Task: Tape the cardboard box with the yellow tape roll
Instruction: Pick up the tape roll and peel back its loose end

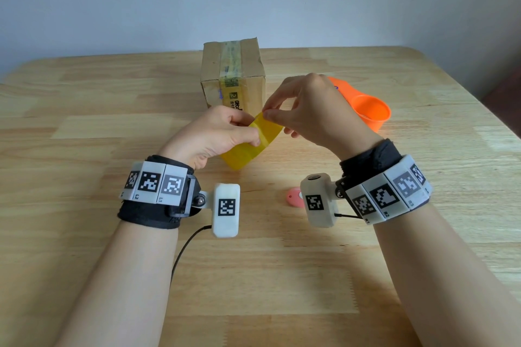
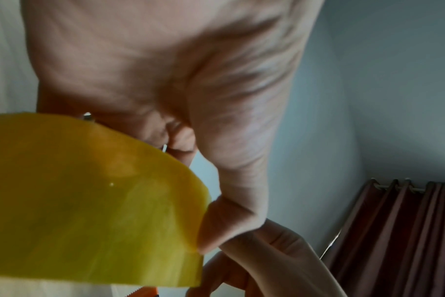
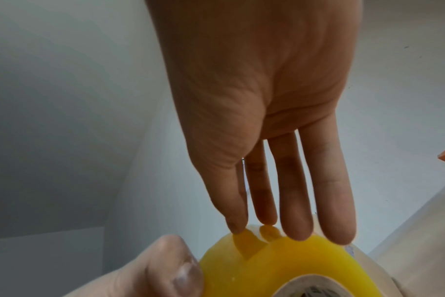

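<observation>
A cardboard box (image 1: 234, 76) stands upright at the back middle of the table, with old clear tape over its top and front. In front of it my left hand (image 1: 248, 132) grips the yellow tape roll (image 1: 253, 146) above the table, fingers curled over its side. My right hand (image 1: 269, 115) pinches the tape's end at the roll's upper edge between thumb and forefinger. In the left wrist view the roll (image 2: 89, 201) fills the lower left under my palm. In the right wrist view my right fingertips (image 3: 267, 221) lie on the roll's rim (image 3: 292, 261), where a small corner of tape is lifted.
An orange tape dispenser (image 1: 366, 110) lies right of the box, partly behind my right hand. A small pink disc (image 1: 293, 196) sits on the wooden table (image 1: 84, 121) under my right wrist. A dark curtain (image 2: 394, 231) hangs in the room's corner.
</observation>
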A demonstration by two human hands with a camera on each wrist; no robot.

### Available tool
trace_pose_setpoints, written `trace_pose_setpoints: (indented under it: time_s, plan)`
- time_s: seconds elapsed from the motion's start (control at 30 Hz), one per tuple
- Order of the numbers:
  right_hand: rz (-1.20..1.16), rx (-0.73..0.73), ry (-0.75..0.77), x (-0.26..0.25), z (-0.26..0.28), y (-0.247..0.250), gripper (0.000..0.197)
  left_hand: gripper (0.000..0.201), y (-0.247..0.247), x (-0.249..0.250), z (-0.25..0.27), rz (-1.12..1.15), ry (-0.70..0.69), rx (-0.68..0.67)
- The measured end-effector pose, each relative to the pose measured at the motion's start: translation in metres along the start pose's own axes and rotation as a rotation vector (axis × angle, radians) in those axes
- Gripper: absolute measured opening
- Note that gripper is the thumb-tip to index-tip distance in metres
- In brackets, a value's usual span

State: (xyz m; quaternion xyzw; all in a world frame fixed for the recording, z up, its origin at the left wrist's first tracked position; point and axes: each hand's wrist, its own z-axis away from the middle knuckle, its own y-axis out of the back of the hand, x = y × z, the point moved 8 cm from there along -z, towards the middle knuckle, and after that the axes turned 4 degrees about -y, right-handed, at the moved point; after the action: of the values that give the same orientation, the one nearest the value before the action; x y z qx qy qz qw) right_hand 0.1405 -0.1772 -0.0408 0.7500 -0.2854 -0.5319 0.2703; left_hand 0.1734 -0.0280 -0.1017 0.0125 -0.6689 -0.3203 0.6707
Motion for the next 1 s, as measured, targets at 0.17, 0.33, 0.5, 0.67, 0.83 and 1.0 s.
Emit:
trace_pose_setpoints:
  time_s: [0.17, 0.33, 0.5, 0.67, 0.83, 1.0]
  plan:
    - [0.002, -0.002, 0.055, 0.002, -0.001, -0.003, 0.015, 0.022, -0.002, -0.001, 0.001, 0.005, 0.010, -0.020]
    - [0.024, -0.024, 0.107, 0.003, -0.003, -0.013, 0.007, 0.032, -0.003, -0.002, 0.001, 0.024, 0.012, -0.027]
    - [0.081, -0.073, 0.112, 0.004, -0.004, -0.018, 0.002, 0.036, -0.002, -0.002, 0.001, -0.003, 0.019, -0.010]
    - [0.050, 0.013, 0.081, 0.006, -0.004, -0.009, 0.005, 0.041, 0.000, -0.003, 0.000, 0.070, 0.017, 0.028]
    - [0.054, 0.051, 0.062, 0.011, -0.004, -0.004, 0.014, 0.042, 0.005, -0.006, -0.001, 0.117, 0.030, 0.061]
    - [0.035, 0.058, 0.100, 0.010, -0.005, -0.004, 0.006, 0.043, 0.004, -0.007, -0.002, 0.114, 0.031, 0.059]
